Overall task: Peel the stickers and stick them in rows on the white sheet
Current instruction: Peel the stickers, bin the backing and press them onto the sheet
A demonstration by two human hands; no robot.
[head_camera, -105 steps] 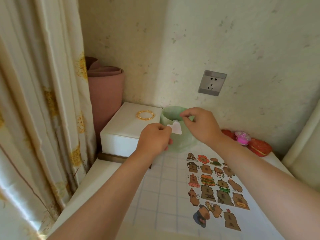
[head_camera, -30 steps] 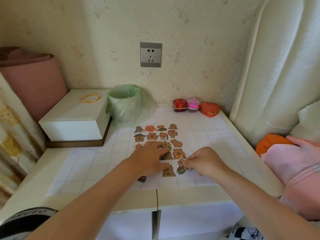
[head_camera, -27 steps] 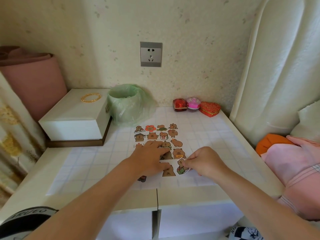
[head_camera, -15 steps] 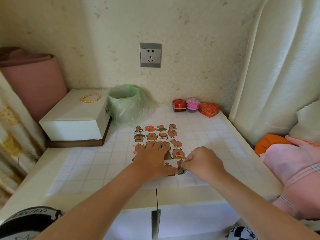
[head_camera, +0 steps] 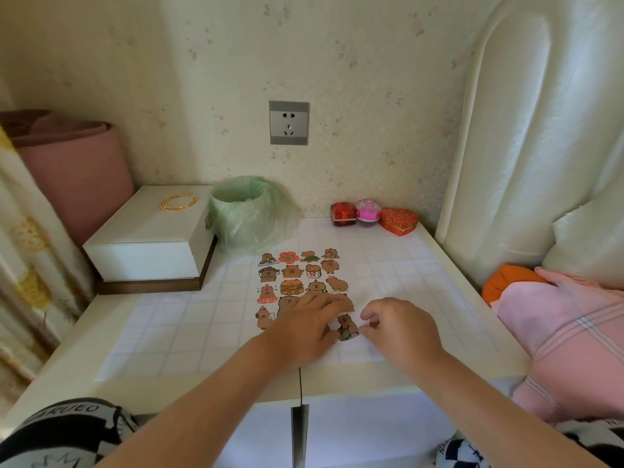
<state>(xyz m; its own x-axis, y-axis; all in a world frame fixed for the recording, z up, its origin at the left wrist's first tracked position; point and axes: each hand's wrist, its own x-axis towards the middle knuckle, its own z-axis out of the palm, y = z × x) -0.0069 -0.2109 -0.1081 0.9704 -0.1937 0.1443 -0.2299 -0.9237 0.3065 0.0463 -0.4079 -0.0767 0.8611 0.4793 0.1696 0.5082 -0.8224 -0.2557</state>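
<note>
left hand (head_camera: 305, 327) lies flat, fingers straight, pressing on rows of brown capybara stickers (head_camera: 297, 271) on the white grid-lined sheet (head_camera: 189, 319). a green-and-brown capybara sticker (head_camera: 345, 327) lies at the rows' 5 o'clock corner. right hand (head_camera: 396, 327) at its 3 o'clock, fingers curled; pinching or just touching, cannot tell.

On the gridded sheet (head_camera: 189, 319), open lanes run on both sides of the sticker rows (head_camera: 297, 271): a broad one on the left, between the white box (head_camera: 145, 238) and the front edge of the table (head_camera: 169, 391), and another on the right. The back is closed off by the green-bagged bin (head_camera: 250, 214) just behind the rows and 3 small boxes (head_camera: 368, 211) by the wall. The padded headboard (head_camera: 523, 146) and pink cloth (head_camera: 557, 332) wall in the right side.
</note>
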